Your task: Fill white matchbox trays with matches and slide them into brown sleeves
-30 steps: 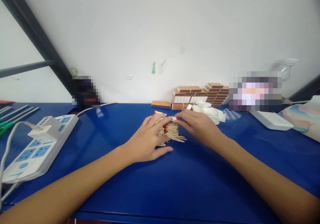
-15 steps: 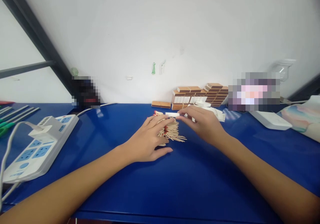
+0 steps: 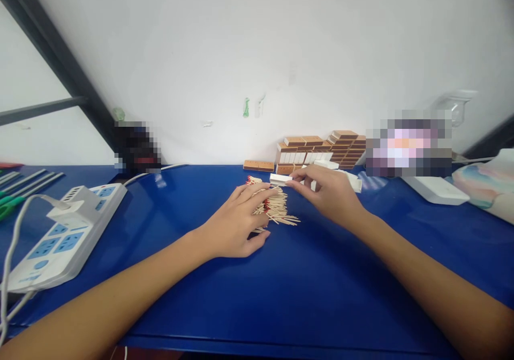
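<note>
My left hand (image 3: pixel 241 222) lies over a heap of red-tipped matches (image 3: pixel 280 208) with its fingers apart, covering the heap's left part. Whether any single match is caught beneath its fingers is hidden. Between thumb and fingertips, my right hand (image 3: pixel 327 191) pinches the end of a small white matchbox tray (image 3: pixel 280 180) just behind the heap. More white trays (image 3: pixel 354 182) lie behind and beside my right hand, partly covered by it.
Brown matchboxes (image 3: pixel 344 148) stand stacked against the wall, and two more matchboxes (image 3: pixel 258 165) lie left of them. A power strip (image 3: pixel 76 253) with cables sits at the left. At the right are a white flat box (image 3: pixel 436 190) and a coloured packet (image 3: pixel 482 181).
My right hand has drawn the white tray slightly to the right, away from my left fingertips. My left thumb has shifted a little leftward; the heap looks much the same.
</note>
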`<state>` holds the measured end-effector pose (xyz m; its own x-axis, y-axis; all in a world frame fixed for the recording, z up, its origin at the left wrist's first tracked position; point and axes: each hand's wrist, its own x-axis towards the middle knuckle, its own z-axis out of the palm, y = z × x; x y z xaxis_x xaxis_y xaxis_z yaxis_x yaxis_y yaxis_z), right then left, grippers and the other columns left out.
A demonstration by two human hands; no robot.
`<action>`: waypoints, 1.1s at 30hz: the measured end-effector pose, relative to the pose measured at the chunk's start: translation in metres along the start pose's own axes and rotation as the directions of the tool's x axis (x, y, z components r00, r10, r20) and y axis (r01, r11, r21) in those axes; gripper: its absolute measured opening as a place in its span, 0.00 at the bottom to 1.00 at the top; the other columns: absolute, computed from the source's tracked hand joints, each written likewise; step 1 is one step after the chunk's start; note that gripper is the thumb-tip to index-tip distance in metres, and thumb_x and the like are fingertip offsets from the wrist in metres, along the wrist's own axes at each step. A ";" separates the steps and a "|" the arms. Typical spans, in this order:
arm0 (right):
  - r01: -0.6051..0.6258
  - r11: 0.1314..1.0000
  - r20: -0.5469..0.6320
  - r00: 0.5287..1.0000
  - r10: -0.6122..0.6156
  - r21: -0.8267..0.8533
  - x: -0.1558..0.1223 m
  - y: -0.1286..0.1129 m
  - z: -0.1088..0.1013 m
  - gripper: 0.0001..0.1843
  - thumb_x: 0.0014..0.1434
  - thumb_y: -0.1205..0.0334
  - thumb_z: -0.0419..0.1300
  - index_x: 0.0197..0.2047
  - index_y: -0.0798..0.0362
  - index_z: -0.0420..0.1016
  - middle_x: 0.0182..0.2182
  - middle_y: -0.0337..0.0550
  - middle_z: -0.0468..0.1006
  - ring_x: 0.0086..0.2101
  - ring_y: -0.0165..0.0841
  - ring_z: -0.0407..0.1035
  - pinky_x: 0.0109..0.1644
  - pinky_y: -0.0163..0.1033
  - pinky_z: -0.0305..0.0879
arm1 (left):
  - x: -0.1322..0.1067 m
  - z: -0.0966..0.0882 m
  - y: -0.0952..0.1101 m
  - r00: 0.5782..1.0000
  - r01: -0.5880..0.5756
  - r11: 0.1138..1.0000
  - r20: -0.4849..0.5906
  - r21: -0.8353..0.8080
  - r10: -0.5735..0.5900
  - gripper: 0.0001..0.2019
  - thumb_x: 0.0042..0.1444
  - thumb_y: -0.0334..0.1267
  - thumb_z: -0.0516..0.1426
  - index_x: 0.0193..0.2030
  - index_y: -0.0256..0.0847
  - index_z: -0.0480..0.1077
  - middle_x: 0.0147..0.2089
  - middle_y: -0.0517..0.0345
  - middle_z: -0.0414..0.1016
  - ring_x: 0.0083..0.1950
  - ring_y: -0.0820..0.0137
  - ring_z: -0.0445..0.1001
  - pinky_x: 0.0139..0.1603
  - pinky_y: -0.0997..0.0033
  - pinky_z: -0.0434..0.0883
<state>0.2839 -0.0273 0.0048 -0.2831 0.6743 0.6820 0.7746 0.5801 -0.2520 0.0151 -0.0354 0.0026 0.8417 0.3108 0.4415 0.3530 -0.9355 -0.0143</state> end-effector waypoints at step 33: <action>-0.508 0.790 0.227 0.861 0.455 0.343 0.005 0.002 -0.003 0.27 0.59 0.35 0.65 0.35 0.54 0.81 0.27 0.44 0.80 0.25 0.33 0.72 0.30 0.39 0.69 | -0.001 0.005 0.000 0.999 0.037 0.999 0.033 -0.013 -0.036 0.18 0.68 0.52 0.57 0.50 0.41 0.79 0.75 0.43 0.57 0.77 0.46 0.53 0.70 0.36 0.60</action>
<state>0.2852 -0.0239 0.0098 -0.0201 0.9483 0.3166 0.5621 0.2726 -0.7809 0.0159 -0.0347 -0.0026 0.8415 0.3498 0.4118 0.3781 -0.9257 0.0137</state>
